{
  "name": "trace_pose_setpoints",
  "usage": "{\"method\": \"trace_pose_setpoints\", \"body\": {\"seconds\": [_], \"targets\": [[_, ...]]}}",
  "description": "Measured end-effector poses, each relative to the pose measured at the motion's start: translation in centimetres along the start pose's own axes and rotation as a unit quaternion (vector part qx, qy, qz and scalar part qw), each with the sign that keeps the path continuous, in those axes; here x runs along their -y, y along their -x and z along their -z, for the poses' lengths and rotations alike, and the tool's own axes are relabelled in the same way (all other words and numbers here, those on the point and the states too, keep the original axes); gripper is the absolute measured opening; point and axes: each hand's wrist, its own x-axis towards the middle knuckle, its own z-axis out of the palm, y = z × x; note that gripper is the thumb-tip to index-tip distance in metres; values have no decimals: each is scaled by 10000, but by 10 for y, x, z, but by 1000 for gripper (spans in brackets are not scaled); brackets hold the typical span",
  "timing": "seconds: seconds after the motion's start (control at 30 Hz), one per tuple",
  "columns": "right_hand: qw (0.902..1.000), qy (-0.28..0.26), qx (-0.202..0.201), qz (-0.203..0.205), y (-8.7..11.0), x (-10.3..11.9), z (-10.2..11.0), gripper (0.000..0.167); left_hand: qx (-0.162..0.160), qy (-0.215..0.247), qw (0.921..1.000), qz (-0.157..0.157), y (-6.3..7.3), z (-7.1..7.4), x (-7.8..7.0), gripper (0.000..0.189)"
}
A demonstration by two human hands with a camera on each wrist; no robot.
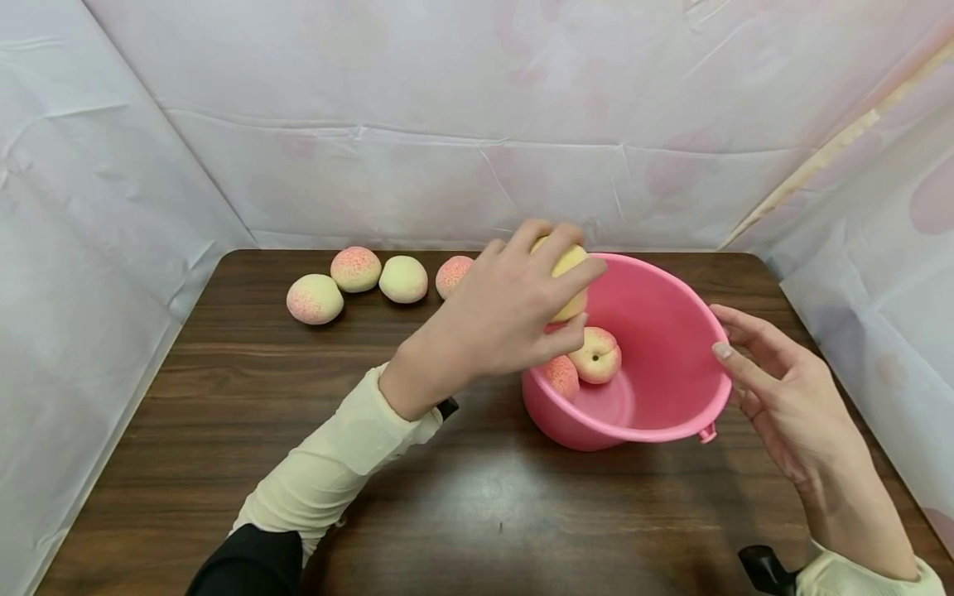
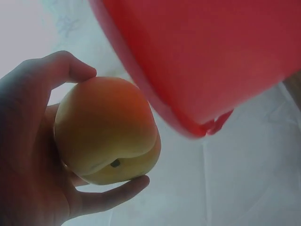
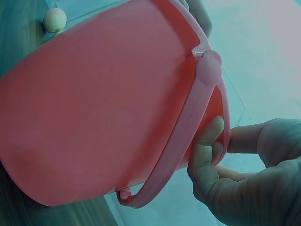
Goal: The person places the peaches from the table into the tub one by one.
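The left hand (image 1: 514,310) cups a yellow peach (image 1: 568,281) just over the near-left rim of the tilted pink bucket (image 1: 671,331), whose right rim the right hand (image 1: 782,397) pinches.

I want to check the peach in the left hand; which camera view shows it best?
The left wrist view: the peach fills the frame, unblocked. In the head view the left hand covers most of it. The right wrist view does not show it.

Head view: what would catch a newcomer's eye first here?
The pink bucket, tilted on the dark wooden table, with two peaches inside. The left hand holds a yellow peach at its rim, while the right hand holds the far side; four more peaches lie at the back left.
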Motion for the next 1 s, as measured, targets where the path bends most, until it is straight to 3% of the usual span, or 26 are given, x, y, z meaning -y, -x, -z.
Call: {"method": "trace_pose_setpoints", "body": {"seconds": [0.4,0.63,1.0], "targets": [[10000,-60,29,1,0,-1,0,51,1140,3,9930,-296,-18,-19,0,43],[9998,-121,126,-6,0,0,1,52,1608,306,9843,-660,-27,-23,1,31],[9999,-85,79,4,0,-1,1,51,2089,387,9702,-1161,-37,-32,-5,26]]}}
